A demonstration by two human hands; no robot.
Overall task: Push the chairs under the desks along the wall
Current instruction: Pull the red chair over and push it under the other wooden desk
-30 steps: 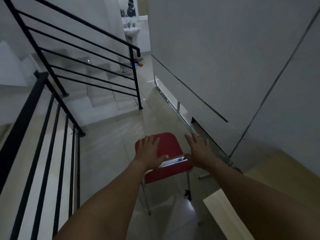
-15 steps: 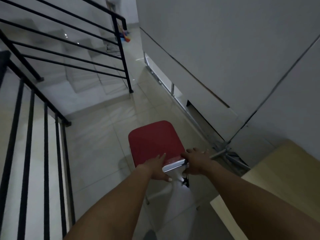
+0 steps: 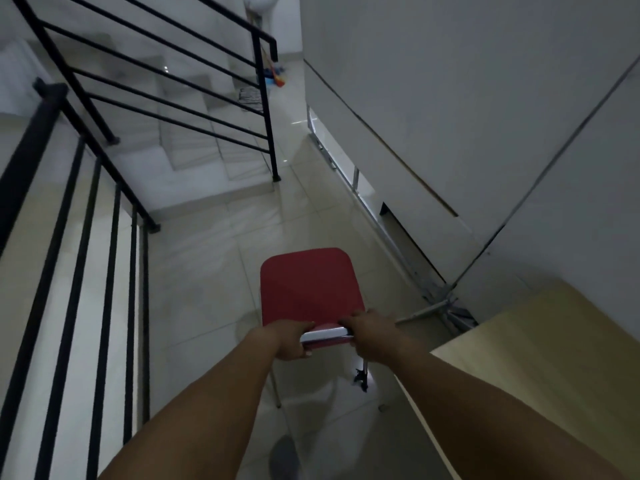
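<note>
A red chair point(image 3: 308, 287) with chrome legs stands on the tiled floor in front of me, its seat pointing away. My left hand point(image 3: 290, 341) grips the left end of the chair's backrest top. My right hand point(image 3: 372, 336) grips the right end of the same rail. A light wooden desk point(image 3: 540, 368) sits at the lower right against the white wall point(image 3: 450, 98), beside the chair. The chair is out in the open floor, not under the desk.
A black metal railing point(image 3: 104, 237) runs along the left, with white stairs point(image 3: 194, 140) behind a second railing ahead. Folded metal legs point(image 3: 440, 306) lie at the wall's foot by the desk. Cleaning tools point(image 3: 275, 76) stand far down the corridor.
Both hands went from lying open on the chair's back to closing around its top rail. The view tilted so that the chair sits lower and farther ahead of me.
</note>
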